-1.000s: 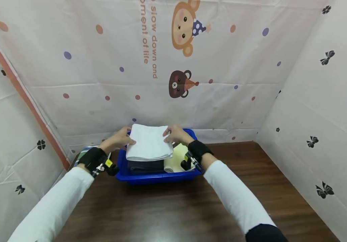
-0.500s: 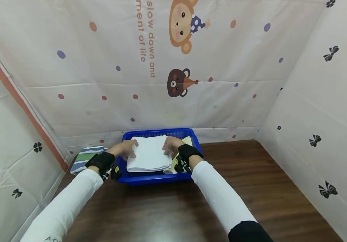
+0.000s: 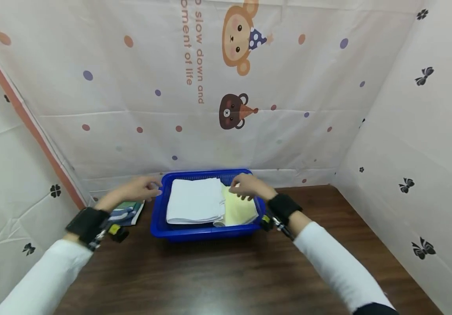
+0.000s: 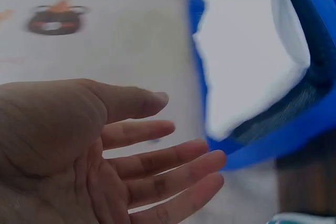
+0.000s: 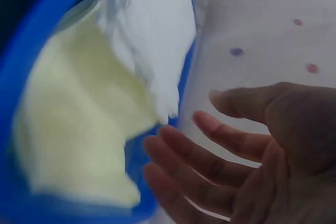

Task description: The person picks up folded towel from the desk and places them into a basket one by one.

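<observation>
A folded white cloth lies in the left part of a blue plastic basket, on top of a dark folded cloth. Beside it on the right is a pale yellow folded cloth. My left hand hovers by the basket's left rim, fingers relaxed and holding nothing. Over the yellow cloth, near the basket's back right, my right hand hangs with loosely bent fingers. Both wrist views show bare palms, apart from the cloths.
A striped blue, white and green folded cloth lies on the wooden table left of the basket, partly behind my left arm. A printed white curtain stands right behind the basket, with more sheeting on both sides.
The white cloth has gone down into the basket onto the dark cloth. Both hands have let go of it and moved outward, the left to the left, the right to the right.
</observation>
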`<state>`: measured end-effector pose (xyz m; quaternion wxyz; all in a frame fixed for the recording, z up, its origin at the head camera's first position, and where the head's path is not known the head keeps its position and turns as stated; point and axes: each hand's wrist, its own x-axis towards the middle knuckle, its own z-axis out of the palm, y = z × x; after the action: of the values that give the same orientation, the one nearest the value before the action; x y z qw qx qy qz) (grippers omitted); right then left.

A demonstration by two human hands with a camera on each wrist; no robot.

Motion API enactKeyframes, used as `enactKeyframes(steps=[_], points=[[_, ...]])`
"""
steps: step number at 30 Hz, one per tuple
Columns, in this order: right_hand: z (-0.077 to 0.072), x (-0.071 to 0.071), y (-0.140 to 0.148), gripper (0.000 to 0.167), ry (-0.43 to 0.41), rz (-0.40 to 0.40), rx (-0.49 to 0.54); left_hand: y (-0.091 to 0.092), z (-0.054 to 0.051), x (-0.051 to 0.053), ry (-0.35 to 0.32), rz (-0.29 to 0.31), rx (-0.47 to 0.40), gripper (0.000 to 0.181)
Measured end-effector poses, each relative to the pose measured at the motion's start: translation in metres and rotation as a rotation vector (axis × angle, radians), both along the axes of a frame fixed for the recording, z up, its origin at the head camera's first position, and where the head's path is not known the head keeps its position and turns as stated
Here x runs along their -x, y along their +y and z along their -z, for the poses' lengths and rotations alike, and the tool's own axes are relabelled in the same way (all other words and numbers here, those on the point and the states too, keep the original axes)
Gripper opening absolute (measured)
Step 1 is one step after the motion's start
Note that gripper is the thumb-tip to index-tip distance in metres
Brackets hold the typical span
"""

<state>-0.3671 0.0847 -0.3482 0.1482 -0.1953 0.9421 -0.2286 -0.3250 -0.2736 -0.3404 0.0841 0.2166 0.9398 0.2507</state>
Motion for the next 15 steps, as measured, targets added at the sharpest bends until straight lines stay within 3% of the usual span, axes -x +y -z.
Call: enactKeyframes(steps=[2,4,5,8,11,15], points=[[0.005,-0.008,0.022,0.027,0.105,0.013,0.034,-0.015,0.0,-0.021,0.119,0.007,0.0,0.033],[0.018,-0.015,0.042,0.025,0.195,0.031,0.085,-0.026,0.008,-0.047,0.237,-0.048,0.023,0.027],[0.027,-0.018,0.051,0.024,0.23,0.033,0.114,-0.03,0.014,-0.061,0.264,-0.092,0.041,0.025],[0.055,-0.025,0.069,0.031,0.258,0.03,0.186,-0.038,0.05,-0.098,0.348,-0.197,0.037,0.021],[0.082,-0.025,0.074,0.042,0.275,0.066,0.231,-0.043,0.095,-0.118,0.318,-0.211,0.008,0.025],[0.106,-0.023,0.061,0.048,0.286,0.157,0.261,-0.053,0.143,-0.122,0.098,-0.187,-0.001,0.037]])
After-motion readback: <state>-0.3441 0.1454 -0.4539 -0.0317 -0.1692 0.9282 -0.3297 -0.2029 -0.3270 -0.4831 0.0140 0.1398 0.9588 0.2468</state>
